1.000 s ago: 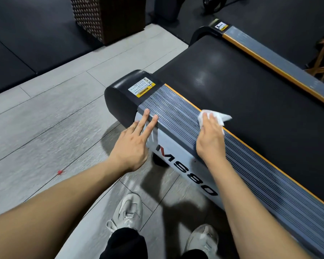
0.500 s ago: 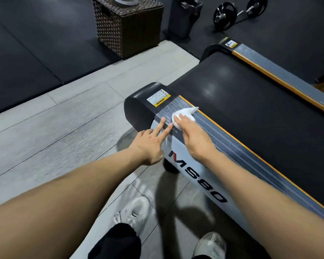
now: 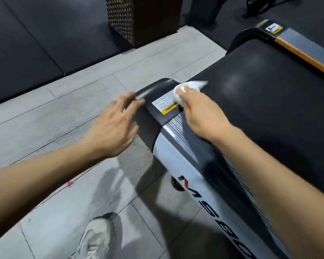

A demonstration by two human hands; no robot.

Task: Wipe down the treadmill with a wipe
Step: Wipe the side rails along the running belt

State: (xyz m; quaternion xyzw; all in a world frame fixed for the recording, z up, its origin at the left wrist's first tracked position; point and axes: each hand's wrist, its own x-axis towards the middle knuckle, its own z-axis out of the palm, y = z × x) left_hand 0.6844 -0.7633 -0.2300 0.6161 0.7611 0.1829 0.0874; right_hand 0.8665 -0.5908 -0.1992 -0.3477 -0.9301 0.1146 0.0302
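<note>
The treadmill (image 3: 266, 101) runs from lower right to upper right, with a black belt, a ribbed grey side rail and a black end cap (image 3: 153, 94) that carries a yellow warning label. My right hand (image 3: 200, 113) presses a white wipe (image 3: 187, 86) onto the end cap, at the label's far edge next to the belt. My left hand (image 3: 116, 126) is blurred, fingers spread, and its fingertips reach the left side of the same end cap.
Grey floor tiles lie to the left, with black rubber mats beyond them. A brown woven basket (image 3: 138, 19) stands at the top centre. My light shoe (image 3: 95, 238) is on the tiles at the bottom. A small red scrap (image 3: 70, 183) lies on the floor.
My right hand has slid the wipe along the side rail to the end cap. My left hand has moved from the rail's edge to the left side of the cap.
</note>
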